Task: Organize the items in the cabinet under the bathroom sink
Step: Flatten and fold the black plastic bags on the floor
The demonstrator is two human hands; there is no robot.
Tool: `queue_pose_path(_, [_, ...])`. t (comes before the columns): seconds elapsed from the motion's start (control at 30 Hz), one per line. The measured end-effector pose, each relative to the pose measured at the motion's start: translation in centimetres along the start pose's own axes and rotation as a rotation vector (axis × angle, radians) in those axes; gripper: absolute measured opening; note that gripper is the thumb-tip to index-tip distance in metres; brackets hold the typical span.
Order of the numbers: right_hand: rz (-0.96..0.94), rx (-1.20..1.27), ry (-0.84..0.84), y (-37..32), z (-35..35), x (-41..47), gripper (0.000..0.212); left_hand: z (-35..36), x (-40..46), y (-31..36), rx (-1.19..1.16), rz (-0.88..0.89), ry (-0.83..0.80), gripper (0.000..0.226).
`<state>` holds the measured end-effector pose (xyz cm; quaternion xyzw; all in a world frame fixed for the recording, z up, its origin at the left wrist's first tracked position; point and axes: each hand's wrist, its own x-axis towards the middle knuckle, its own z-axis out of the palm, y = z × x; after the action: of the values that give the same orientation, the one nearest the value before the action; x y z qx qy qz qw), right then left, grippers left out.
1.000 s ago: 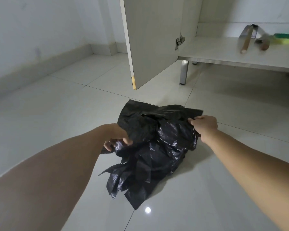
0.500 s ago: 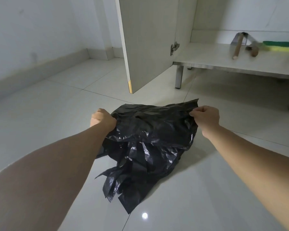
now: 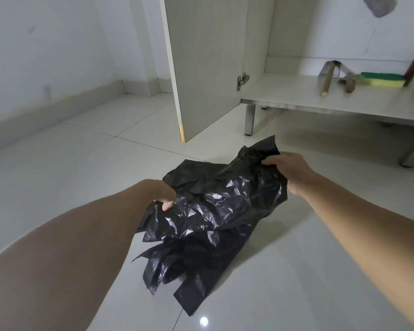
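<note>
Black bags (image 3: 215,216): crumpled plastic bundle, held up between both hands, lower ends trailing on floor tiles (image 3: 81,168).
Left hand (image 3: 161,193): fingers curled into bundle's near-left edge.
Right hand (image 3: 289,172): pinches far-right corner, raised.
Cabinet (image 3: 285,91): door (image 3: 206,68) swung open; on its floor a sponge (image 3: 382,79) and wooden-handled tools (image 3: 328,78).
Room: bare tile left of door.

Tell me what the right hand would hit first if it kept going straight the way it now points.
The right hand points up-left while gripping the black plastic bags. Past the bags, the open cabinet door looks first in line, though depth is hard to judge.
</note>
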<state>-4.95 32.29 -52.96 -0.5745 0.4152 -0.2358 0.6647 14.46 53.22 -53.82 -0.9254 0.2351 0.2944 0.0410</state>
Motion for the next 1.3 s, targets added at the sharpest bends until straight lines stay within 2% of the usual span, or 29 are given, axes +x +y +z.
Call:
queue_pose_path(0.07, [0.003, 0.03, -0.007, -0.3, 0.0, -0.1, 0.015, 0.0, 1.3, 0.1, -0.176, 0.05, 0.253, 0.029])
queue_pose_path(0.1, [0.007, 0.064, -0.023, -0.6, 0.0, -0.4, 0.022, -0.2, 1.9, 0.3, -0.248, 0.105, 0.377, 0.032])
queue_pose_path(0.17, [-0.006, 0.149, -0.073, -1.1, 0.0, -0.6, 0.051, -0.8, 2.5, 0.9, -0.322, 0.257, 0.471, 0.06])
queue_pose_path(0.23, [-0.018, 0.162, -0.152, -1.5, -0.1, -1.1, 0.072, -1.8, 1.4, 2.4, -0.371, 0.44, 0.43, 0.086])
queue_pose_path(0.3, [-0.018, 0.154, -0.232, -2.0, -0.2, -1.6, 0.072, -3.1, -0.1, 4.0, -0.392, 0.576, 0.374, 0.093])
queue_pose_path(0.33, [-0.018, 0.141, -0.27, -2.5, -0.3, -1.9, 0.066, -3.7, -0.3, 4.6, -0.374, 0.624, 0.345, 0.094])
queue_pose_path(0.43, [-0.021, 0.149, -0.375, -3.8, -0.9, -3.6, 0.024, -4.8, -0.7, 6.6, -0.311, 0.706, 0.269, 0.098])
queue_pose_path(0.57, [-0.036, 0.214, -0.496, -5.6, -2.0, -5.8, 0.026, -4.4, -1.4, 9.3, -0.157, 0.725, 0.211, 0.088])
queue_pose_path(0.63, [-0.045, 0.25, -0.518, -6.0, -2.9, -6.2, 0.012, -4.1, -1.9, 10.3, -0.065, 0.705, 0.196, 0.082])
queue_pose_path(0.7, [-0.071, 0.253, -0.523, -6.0, -4.4, -5.6, 0.036, -3.7, -3.0, 11.2, -0.119, 0.609, 0.133, 0.059])
queue_pose_path(0.77, [-0.062, 0.252, -0.453, -6.0, -5.7, -5.4, 0.054, -2.9, -3.3, 11.6, -0.318, 0.47, -0.01, 0.034])
queue_pose_path(0.8, [-0.063, 0.249, -0.438, -6.1, -6.3, -5.5, 0.049, -2.5, -3.1, 11.5, -0.413, 0.387, -0.103, 0.043])
queue_pose_path(0.87, [-0.072, 0.244, -0.423, -6.5, -7.1, -6.3, 0.016, -1.9, -2.3, 11.2, -0.537, 0.286, -0.279, 0.07])
queue_pose_path(0.9, [-0.078, 0.235, -0.397, -6.6, -7.4, -6.8, 0.004, -1.6, -1.8, 11.1, -0.594, 0.276, -0.315, 0.068])
queue_pose_path(0.93, [-0.074, 0.217, -0.359, -6.8, -7.9, -7.1, 0.007, -1.6, -1.6, 11.3, -0.657, 0.277, -0.316, 0.055])
queue_pose_path(1.0, [-0.073, 0.164, -0.268, -7.1, -9.7, -7.0, 0.019, -2.3, -2.4, 12.1, -0.793, 0.264, -0.248, 0.036])
queue_pose_path(1.1, [-0.115, 0.019, 0.095, -8.3, -13.8, -5.6, 0.013, -4.6, -3.8, 14.0, -1.077, 0.312, -0.087, 0.018])
queue_pose_path(1.17, [-0.183, -0.121, 0.326, -9.8, -17.3, -4.5, 0.012, -6.3, -4.9, 15.9, -1.192, 0.354, 0.003, 0.016])
queue_pose_path(1.23, [-0.282, -0.223, 0.507, -10.9, -21.0, -3.5, 0.014, -7.9, -6.6, 17.9, -1.156, 0.424, 0.119, 0.012])
queue_pose_path(1.27, [-0.329, -0.245, 0.609, -11.6, -22.8, -3.5, 0.008, -8.9, -7.5, 19.1, -1.119, 0.452, 0.177, 0.016])
queue_pose_path(1.3, [-0.344, -0.275, 0.704, -12.2, -24.3, -3.6, 0.005, -9.7, -8.1, 20.4, -1.079, 0.482, 0.245, 0.029])
